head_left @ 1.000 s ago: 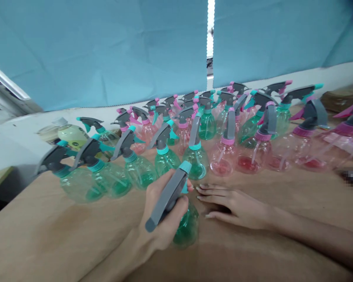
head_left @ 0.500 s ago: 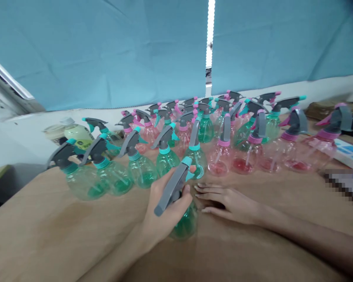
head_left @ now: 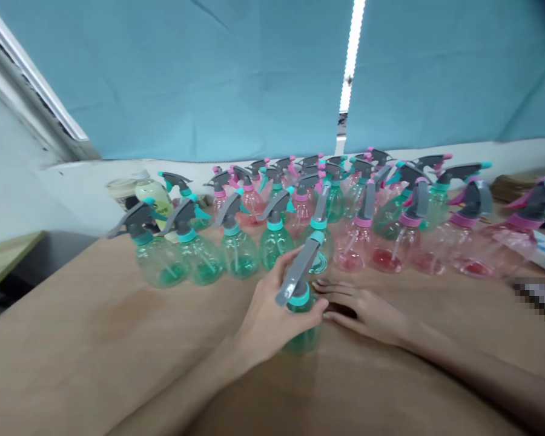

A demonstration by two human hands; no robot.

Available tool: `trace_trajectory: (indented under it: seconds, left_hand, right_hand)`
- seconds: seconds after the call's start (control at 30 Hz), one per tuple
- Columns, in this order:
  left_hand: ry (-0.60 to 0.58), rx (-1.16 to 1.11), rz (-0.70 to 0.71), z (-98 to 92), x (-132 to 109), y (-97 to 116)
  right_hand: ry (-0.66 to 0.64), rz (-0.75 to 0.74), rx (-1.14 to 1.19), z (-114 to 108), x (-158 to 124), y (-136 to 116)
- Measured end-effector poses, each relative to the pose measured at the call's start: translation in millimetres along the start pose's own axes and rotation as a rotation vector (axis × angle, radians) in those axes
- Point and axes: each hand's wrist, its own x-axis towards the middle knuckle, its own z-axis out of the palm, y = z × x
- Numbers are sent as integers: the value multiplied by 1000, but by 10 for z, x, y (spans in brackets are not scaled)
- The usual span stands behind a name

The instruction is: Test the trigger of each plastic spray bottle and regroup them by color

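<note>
"Left hand (head_left: 270, 315) first: is it free?"

"No, it is wrapped round a green spray bottle (head_left: 303, 340). The thumb crosses the near side of the body, just below the teal collar (head_left: 298, 298), and the fingers curl round the far side, partly hidden."

"And how is that arm held?"

"The left forearm (head_left: 186, 387) slants up from the lower left, with the hand turned thumb-side up. The grey spray head (head_left: 301, 267) rises above the grip, its nozzle end leaning away from the person."

"Where is the bottle, then?"

"At the middle of the tabletop (head_left: 154, 363), in front of the line where green bottles (head_left: 238, 254) meet pink bottles (head_left: 388, 257). Whether its base is resting on the wood, one cannot tell."

"What about the right hand (head_left: 366, 312)?"

"Loosely open and palm down, fingers stretched toward the held bottle, thumb apart from them. Its fingertips lie just beside the bottle; contact is unclear. The right forearm (head_left: 472, 360) comes in from the lower right."
</note>
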Motion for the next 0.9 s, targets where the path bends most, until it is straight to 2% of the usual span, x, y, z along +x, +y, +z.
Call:
trace_trajectory:
  seconds: [0.17, 0.27, 0.37, 0.47, 0.53, 0.67, 0.77, 0.9]
  left_hand:
    - [-96, -25, -35, -77, -266, -98]
    - [-98, 34, -87, -210, -436, -123]
    - [-19, 96, -142, -458, -624, -140]
    - [109, 194, -157, -788, -862, -219]
    - [264, 274, -166, -1018, -1038, -326]
    - [440, 362, -298, -1435, -1302, -592]
    - [507, 350, -326, -1689, -1339, -755]
    - [588, 284, -351, -1968, -1246, -972]
  right_hand:
    - [1, -7, -88, 43, 25, -71]
    - [-15, -14, -174, 71, 87, -155]
    - [-35, 12, -235, 84, 214, -296]
    - [-66, 17, -227, 92, 433, -508]
    - [-67, -24, -180, 119, 627, -689]
    - [-47, -111, -8, 282, 1086, -1116]
    - [16, -93, 95, 465, 1453, -1426]
    - [71, 1, 147, 674, 1923, -1726]
